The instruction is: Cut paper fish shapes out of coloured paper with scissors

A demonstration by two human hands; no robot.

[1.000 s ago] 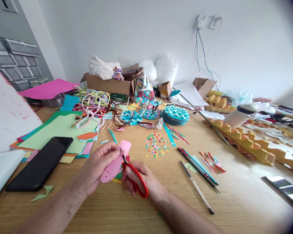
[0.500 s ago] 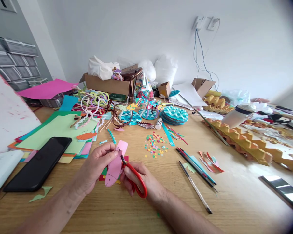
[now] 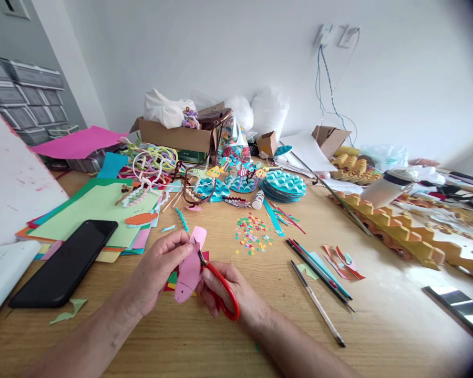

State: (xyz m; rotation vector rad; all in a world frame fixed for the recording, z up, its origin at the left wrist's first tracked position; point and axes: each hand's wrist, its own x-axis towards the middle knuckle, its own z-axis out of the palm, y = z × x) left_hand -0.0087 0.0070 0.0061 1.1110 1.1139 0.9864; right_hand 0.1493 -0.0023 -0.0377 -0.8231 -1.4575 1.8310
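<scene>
- Our left hand (image 3: pixel 160 270) is pinched, thumb and fingers, on the pink paper fish (image 3: pixel 187 275), left of the frame's lower middle.
- Our right hand (image 3: pixel 230 289) is clamped around the red handles of the scissors (image 3: pixel 222 278), just right of the fish; their dark blades meet its right edge.
- We see the fish tilted, head toward the bottom of the frame (an eye and a curved line are drawn on it), with a plain strip of pink above our fingertips.
- Below it, partly hidden, we have coloured scraps (image 3: pixel 171 282) on the wooden table (image 3: pixel 173 344).
- At the left of the frame lie our black phone (image 3: pixel 65 265) and a paper stack (image 3: pixel 79 215), with an orange fish (image 3: pixel 140 218) on its right side.
- Right of centre, we find paper dots (image 3: pixel 253 228) and, lower down, pens (image 3: pixel 319 268).
</scene>
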